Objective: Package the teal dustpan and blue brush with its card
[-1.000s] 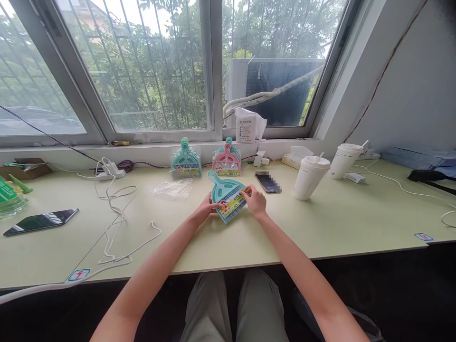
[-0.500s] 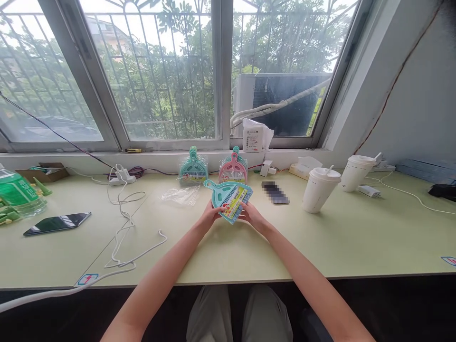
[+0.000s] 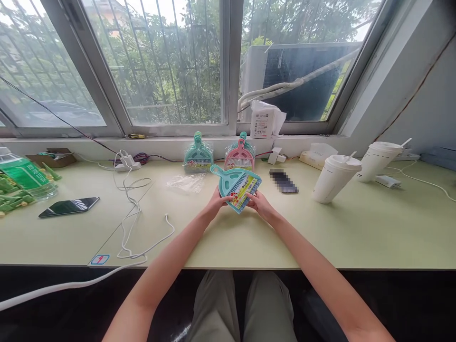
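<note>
Between my hands, above the table, is a teal dustpan and brush set [image 3: 233,183] with a yellow label, tilted so its handle points up to the left. My left hand [image 3: 218,201] grips its lower left side, thumb on the front. My right hand [image 3: 261,205] holds the lower right edge, the other fingers partly hidden behind. Just beyond stand wrapped dustpan sets: a teal one [image 3: 198,154] at left and a pink one [image 3: 240,153] with green behind it. A crumpled clear plastic bag [image 3: 188,182] lies on the table to the left.
Two lidded white cups [image 3: 335,180] stand at right, near a blurred dark phone [image 3: 284,181] and a tissue box [image 3: 315,156]. At left are another phone [image 3: 69,207], a large green-labelled bottle [image 3: 28,173] and a white cable [image 3: 133,209] hanging over the table edge [image 3: 249,268].
The view has tipped down and shifted left, so everything sits higher and farther right. Both hands keep hold of the teal dustpan and brush set, with little change in its tilt.
</note>
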`<state>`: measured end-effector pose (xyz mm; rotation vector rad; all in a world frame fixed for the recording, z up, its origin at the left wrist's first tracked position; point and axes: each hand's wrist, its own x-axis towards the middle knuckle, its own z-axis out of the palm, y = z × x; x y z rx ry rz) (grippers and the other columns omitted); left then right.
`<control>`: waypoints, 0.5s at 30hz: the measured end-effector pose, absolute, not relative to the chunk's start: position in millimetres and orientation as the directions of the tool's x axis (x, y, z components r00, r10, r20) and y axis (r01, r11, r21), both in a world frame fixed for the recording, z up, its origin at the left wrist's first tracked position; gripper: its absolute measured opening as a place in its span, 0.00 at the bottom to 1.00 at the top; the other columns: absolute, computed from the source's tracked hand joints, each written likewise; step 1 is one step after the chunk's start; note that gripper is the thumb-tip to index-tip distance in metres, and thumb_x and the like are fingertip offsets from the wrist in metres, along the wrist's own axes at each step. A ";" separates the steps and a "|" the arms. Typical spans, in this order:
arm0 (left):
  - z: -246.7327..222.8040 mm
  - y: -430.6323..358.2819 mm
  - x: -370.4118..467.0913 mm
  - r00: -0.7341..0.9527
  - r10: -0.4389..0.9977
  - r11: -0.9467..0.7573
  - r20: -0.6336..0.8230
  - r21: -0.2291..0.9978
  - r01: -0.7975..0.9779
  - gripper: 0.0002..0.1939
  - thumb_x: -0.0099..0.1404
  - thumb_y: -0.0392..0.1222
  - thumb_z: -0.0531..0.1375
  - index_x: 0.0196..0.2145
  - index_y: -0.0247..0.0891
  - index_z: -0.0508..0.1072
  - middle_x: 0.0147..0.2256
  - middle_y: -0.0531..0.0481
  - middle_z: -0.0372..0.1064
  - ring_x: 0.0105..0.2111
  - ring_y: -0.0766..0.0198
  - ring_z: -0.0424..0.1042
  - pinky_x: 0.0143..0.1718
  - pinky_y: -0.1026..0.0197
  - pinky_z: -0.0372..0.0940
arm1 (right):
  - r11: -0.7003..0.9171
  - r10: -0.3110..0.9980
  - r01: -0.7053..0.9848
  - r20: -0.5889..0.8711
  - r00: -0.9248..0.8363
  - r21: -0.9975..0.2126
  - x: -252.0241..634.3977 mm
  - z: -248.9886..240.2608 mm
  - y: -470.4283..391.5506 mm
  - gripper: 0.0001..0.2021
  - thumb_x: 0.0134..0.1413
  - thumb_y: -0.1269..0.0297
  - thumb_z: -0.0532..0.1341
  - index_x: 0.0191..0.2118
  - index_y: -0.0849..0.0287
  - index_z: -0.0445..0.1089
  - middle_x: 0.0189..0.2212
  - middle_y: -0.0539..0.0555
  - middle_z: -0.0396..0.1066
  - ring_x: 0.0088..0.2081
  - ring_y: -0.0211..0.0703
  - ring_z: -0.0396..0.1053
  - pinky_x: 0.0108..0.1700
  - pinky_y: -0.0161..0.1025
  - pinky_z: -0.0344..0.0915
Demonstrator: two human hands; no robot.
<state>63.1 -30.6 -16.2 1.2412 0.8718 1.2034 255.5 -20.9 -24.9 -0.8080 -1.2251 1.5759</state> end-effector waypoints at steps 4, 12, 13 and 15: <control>-20.4 -30.8 65.8 0.176 0.979 -0.068 0.103 0.978 -0.197 0.38 0.46 0.40 0.68 0.53 0.44 0.58 0.50 0.44 0.65 0.49 0.50 0.67 0.45 0.48 0.67 | 0.030 0.969 -0.256 0.090 -0.229 -0.966 253.0 -29.2 -18.8 0.15 0.48 0.62 0.64 0.42 0.57 0.65 0.46 0.55 0.72 0.47 0.46 0.71 0.53 0.49 0.66; -13.8 -4.3 8.6 0.133 0.964 -0.255 0.230 0.940 0.226 0.21 0.58 0.49 0.59 0.49 0.44 0.68 0.53 0.44 0.63 0.58 0.50 0.57 0.56 0.46 0.54 | 0.099 0.976 -0.253 0.143 -0.165 -0.962 263.4 -32.3 -12.9 0.18 0.43 0.59 0.67 0.41 0.56 0.65 0.41 0.54 0.74 0.43 0.46 0.72 0.51 0.50 0.68; -15.5 -0.6 -6.2 -0.020 0.952 -0.271 0.305 0.872 0.407 0.19 0.59 0.48 0.59 0.47 0.43 0.69 0.55 0.44 0.61 0.60 0.50 0.52 0.58 0.46 0.50 | 0.095 0.977 -0.247 0.138 -0.164 -0.964 265.8 -31.8 -12.2 0.18 0.44 0.59 0.67 0.41 0.57 0.65 0.41 0.54 0.74 0.42 0.46 0.73 0.50 0.50 0.68; -21.8 3.7 -32.3 -0.178 0.914 -0.153 0.366 0.714 0.683 0.18 0.60 0.47 0.57 0.47 0.43 0.70 0.58 0.43 0.57 0.62 0.49 0.45 0.60 0.43 0.42 | 0.077 0.981 -0.236 0.117 -0.158 -0.969 269.5 -30.8 -11.5 0.16 0.45 0.61 0.66 0.40 0.57 0.65 0.39 0.54 0.74 0.40 0.45 0.74 0.47 0.49 0.70</control>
